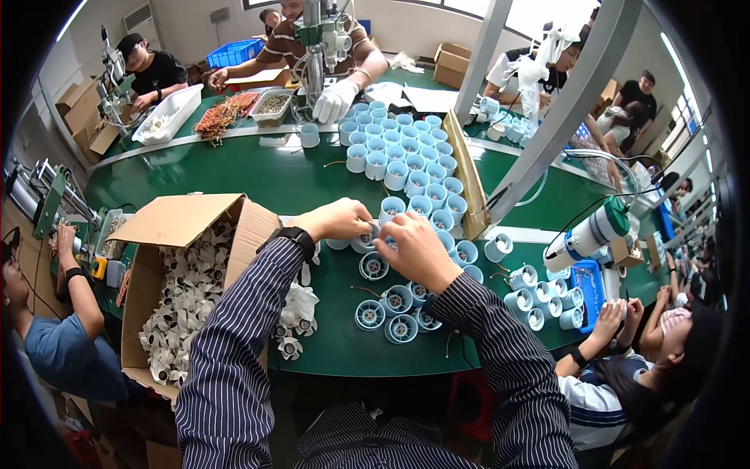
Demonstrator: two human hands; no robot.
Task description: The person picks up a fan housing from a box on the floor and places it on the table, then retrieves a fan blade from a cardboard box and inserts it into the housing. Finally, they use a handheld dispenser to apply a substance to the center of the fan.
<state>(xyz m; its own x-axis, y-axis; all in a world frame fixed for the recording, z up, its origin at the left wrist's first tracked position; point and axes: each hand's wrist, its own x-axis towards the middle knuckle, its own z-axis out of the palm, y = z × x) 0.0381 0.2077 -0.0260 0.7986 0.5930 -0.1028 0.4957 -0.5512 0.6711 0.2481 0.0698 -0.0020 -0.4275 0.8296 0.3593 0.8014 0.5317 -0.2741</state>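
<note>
My left hand (341, 220) and my right hand (419, 248) meet above the green table, their fingers closed in a pinch. A small pale piece shows between the fingertips, mostly covered, and I cannot make out its kind. Right below are light-blue round plastic housings (374, 266) with round parts and wires inside. Nearer to me stand several more housings (401, 328), open side up. A long group of the same housings (396, 173) runs away toward the far side. Left of my left forearm, a cardboard box (133, 332) holds many white finned plastic parts (187, 301).
Loose white finned parts (291, 344) lie beside the box. A wooden strip (466, 176) borders the housings, next to a slanted metal post (562, 109). At right hangs a white-and-green tool (590, 234). Across the table, a person's white-gloved hand (336, 102) is at a press (312, 55).
</note>
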